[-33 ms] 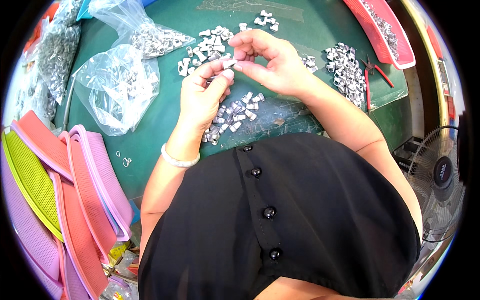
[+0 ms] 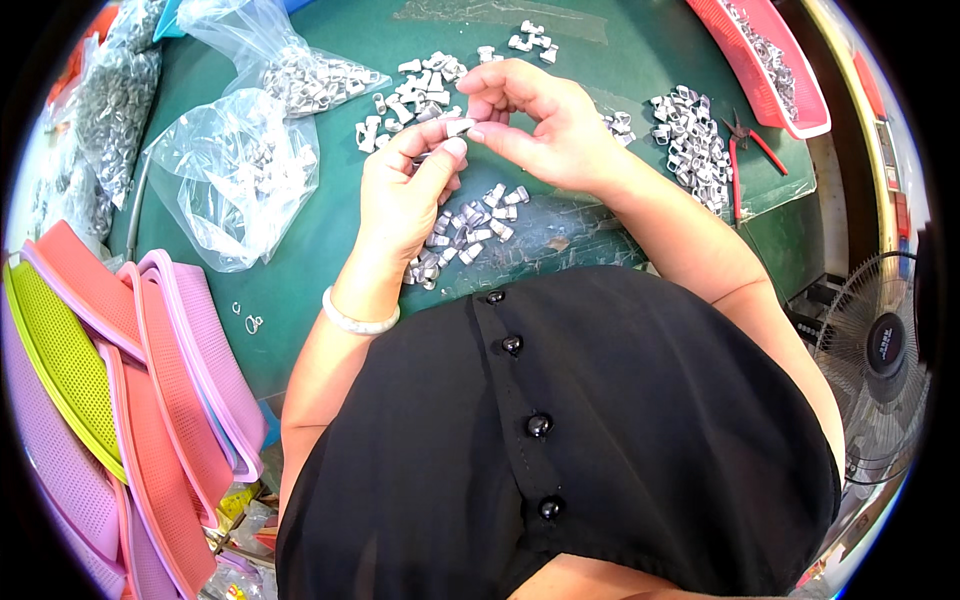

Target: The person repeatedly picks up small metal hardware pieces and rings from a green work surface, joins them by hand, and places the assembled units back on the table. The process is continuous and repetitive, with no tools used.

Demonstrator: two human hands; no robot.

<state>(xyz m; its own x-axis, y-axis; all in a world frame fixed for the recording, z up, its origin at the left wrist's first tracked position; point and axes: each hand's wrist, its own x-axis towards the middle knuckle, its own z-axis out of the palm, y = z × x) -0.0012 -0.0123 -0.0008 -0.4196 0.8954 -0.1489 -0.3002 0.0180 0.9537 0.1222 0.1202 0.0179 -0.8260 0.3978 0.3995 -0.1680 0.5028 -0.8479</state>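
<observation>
Above the table my two hands meet at one small silver metal fitting (image 2: 459, 127). My left hand (image 2: 408, 190) pinches it between thumb and forefinger. The thumb of my right hand (image 2: 545, 125) presses at the fitting's right end, its other fingers curled; part of that grip is hidden. Just below, a loose pile of like fittings (image 2: 470, 230) lies near my body. Beyond my hands is another pile (image 2: 420, 90), partly covered by them. Further right sits a larger heap of ring-shaped metal pieces (image 2: 692, 145).
Red-handled pliers (image 2: 738, 165) lie at the right beside a pink basket (image 2: 775, 60) of metal pieces. Clear plastic bags (image 2: 235, 180) with fittings stand at the left of the green table (image 2: 350, 35). Stacked coloured baskets (image 2: 170, 370) fill the lower left; a fan (image 2: 880, 350) stands lower right.
</observation>
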